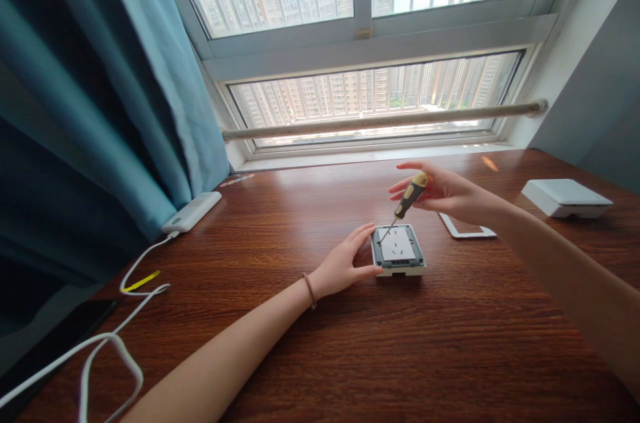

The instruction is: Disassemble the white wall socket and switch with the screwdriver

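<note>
A grey and white wall socket [399, 249] lies flat on the wooden table [450, 343]. My left hand [345, 264] grips its left side, thumb at the front edge and fingers at the back edge. My right hand [445, 193] holds a screwdriver [407, 201] with a black and yellow handle. The shaft slants down and to the left, and its tip rests on the socket's back left corner.
A thin white frame [466, 228] lies just right of the socket. A white box [567, 197] sits at the far right. A white power bank [193, 211] with a looping cable [107, 349] lies at the left beside the blue curtain [100, 96]. The window sill runs along the back.
</note>
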A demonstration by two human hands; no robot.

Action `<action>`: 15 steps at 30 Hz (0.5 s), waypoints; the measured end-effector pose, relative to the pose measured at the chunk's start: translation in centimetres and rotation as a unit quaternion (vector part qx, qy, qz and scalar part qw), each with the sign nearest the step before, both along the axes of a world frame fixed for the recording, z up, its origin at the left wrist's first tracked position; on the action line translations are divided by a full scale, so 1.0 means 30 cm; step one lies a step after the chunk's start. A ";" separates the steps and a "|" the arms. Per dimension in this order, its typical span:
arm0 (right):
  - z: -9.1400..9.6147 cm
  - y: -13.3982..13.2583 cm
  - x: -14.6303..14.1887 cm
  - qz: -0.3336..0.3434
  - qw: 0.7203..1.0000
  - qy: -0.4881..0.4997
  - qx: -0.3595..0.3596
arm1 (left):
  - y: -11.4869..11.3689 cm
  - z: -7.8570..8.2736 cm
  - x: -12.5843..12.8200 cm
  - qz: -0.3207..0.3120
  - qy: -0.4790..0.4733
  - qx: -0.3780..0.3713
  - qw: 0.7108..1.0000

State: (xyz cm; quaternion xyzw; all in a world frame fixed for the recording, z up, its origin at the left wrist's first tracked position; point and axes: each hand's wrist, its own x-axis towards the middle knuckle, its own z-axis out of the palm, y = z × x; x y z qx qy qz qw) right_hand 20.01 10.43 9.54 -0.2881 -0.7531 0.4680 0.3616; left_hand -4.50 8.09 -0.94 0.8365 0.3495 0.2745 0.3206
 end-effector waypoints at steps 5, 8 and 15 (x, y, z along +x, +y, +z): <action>-0.028 -0.008 -0.039 -0.215 0.966 -0.066 0.125 | 0.001 -0.002 0.000 -0.007 0.001 0.005 1.000; -0.059 -0.011 -0.067 -0.347 0.904 -0.123 0.220 | 0.003 -0.002 0.000 -0.007 0.007 0.006 1.000; -0.042 -0.007 -0.054 -0.113 0.988 -0.002 0.109 | 0.004 -0.004 -0.001 -0.007 0.007 0.011 1.000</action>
